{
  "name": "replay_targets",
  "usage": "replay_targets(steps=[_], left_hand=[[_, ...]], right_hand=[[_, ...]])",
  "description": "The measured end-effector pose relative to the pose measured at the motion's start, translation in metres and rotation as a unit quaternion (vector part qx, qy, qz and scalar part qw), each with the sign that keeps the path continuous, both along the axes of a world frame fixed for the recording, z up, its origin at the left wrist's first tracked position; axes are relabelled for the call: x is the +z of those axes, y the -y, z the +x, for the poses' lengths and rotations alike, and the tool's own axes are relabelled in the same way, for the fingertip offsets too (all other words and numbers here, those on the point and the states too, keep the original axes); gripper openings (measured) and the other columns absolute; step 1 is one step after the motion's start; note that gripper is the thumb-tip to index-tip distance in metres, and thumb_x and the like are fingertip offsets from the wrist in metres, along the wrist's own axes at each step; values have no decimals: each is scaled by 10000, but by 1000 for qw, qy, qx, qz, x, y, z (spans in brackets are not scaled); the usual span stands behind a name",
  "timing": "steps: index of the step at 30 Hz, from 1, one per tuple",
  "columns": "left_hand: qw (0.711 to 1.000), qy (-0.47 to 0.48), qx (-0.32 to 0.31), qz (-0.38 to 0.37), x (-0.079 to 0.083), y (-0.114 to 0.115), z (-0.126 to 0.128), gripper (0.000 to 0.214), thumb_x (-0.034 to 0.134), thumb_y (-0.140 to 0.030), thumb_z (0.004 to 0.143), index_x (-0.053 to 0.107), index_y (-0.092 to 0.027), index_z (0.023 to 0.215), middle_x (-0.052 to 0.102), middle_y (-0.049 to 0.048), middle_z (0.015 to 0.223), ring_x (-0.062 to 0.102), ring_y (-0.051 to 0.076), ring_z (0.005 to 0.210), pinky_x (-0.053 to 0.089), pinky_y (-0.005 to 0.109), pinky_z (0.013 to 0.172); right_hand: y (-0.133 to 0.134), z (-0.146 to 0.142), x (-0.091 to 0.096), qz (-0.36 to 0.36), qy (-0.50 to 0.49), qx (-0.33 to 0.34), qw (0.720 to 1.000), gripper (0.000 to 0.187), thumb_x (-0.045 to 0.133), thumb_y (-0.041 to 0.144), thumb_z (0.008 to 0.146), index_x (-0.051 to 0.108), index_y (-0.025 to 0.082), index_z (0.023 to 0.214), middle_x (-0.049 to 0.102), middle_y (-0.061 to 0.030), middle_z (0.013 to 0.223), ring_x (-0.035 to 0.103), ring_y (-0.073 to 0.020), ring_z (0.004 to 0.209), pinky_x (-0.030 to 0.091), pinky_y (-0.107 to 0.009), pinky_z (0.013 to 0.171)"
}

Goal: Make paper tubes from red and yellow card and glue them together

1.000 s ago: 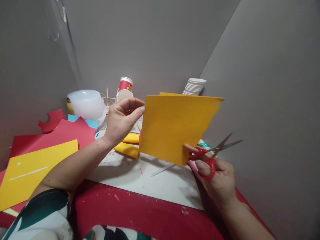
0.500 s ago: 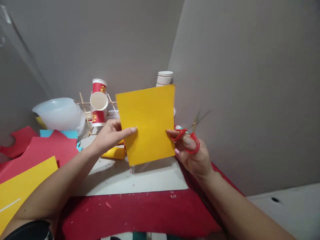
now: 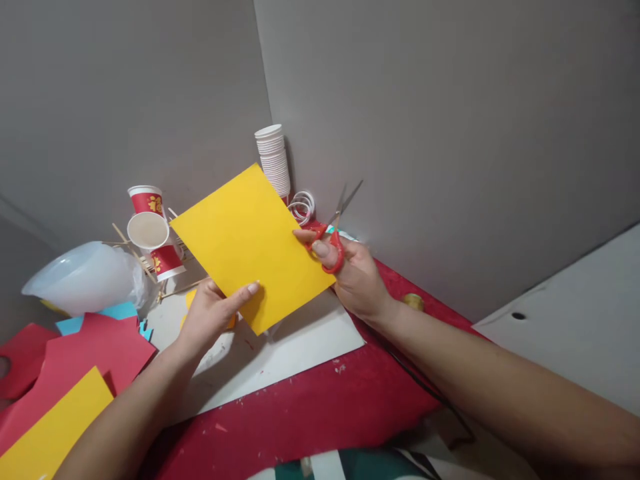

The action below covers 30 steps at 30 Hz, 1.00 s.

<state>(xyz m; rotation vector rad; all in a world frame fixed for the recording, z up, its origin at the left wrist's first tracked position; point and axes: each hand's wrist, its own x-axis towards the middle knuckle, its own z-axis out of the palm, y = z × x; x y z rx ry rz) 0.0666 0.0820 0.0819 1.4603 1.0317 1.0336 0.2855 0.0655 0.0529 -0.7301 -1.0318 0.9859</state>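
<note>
A yellow sheet of paper (image 3: pixel 245 240) is held up above the table, tilted in the view. My left hand (image 3: pixel 213 310) pinches its lower left edge, thumb on the front and fingers behind. In my right hand (image 3: pixel 357 267) are red-handled scissors (image 3: pixel 334 237), with thumb and a finger through the loops. Their blades point up and away from the paper, parted a little. A fingertip of the right hand touches the sheet's right edge. Beneath the sheet lies a white board (image 3: pixel 295 357) with small paper scraps on it.
Red cups (image 3: pixel 149 200) with sticks stand at the back left, beside a pale plastic bowl (image 3: pixel 85 277). A tall stack of white cups (image 3: pixel 274 160) is near the wall corner. Red paper (image 3: pixel 95 353) and another yellow sheet (image 3: pixel 60 427) lie left. Red cloth (image 3: pixel 280 407) covers the table.
The view has swung right and tilted. The yellow sheet now slants more, and both hands still hold their things. More of the white cup stack and some white rings have come into sight.
</note>
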Motion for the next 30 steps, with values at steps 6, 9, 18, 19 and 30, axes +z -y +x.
replay_targets(steps=[6, 9, 18, 19, 30], left_hand=[[992, 111, 52, -13, -2, -21, -3, 422, 927, -430, 617, 754, -217, 937, 801, 78, 1010, 774, 251, 955, 650, 339, 799], [986, 140, 84, 33, 5, -35, -15, 434, 905, -422, 656, 731, -238, 1007, 796, 58, 1061, 753, 244, 1060, 645, 308, 853], [977, 166, 122, 62, 18, -52, -37, 393, 881, -389, 687, 711, -210, 993, 793, 50, 1112, 731, 206, 1124, 616, 180, 838], [974, 183, 125, 53, 18, -52, -36, 399, 889, -355, 678, 714, -206, 1005, 796, 44, 1104, 738, 201, 1105, 615, 178, 835], [963, 248, 106, 21, 13, -45, -26, 506, 890, -223, 690, 722, -240, 1167, 789, 29, 1144, 770, 213, 1015, 647, 225, 822]], right_hand=[[4, 10, 13, -5, -6, 31, 999, 399, 763, 599, 781, 773, 285, 1029, 746, -20, 1079, 699, -189, 961, 581, -330, 848], [4, 15, 15, 5, -19, 13, 1000, 374, 754, 588, 798, 773, 256, 970, 739, -26, 1012, 693, -166, 847, 581, -278, 707], [12, 12, 18, -27, 93, 323, 941, 467, 761, 626, 752, 653, 172, 758, 691, -13, 579, 596, -111, 472, 513, -245, 521], [14, 11, 18, -40, 109, 350, 929, 472, 761, 621, 749, 636, 166, 738, 667, -4, 543, 561, -97, 439, 485, -231, 490], [13, 7, 19, -54, 142, 440, 885, 534, 681, 679, 787, 597, 155, 729, 566, 39, 444, 461, -71, 354, 395, -198, 380]])
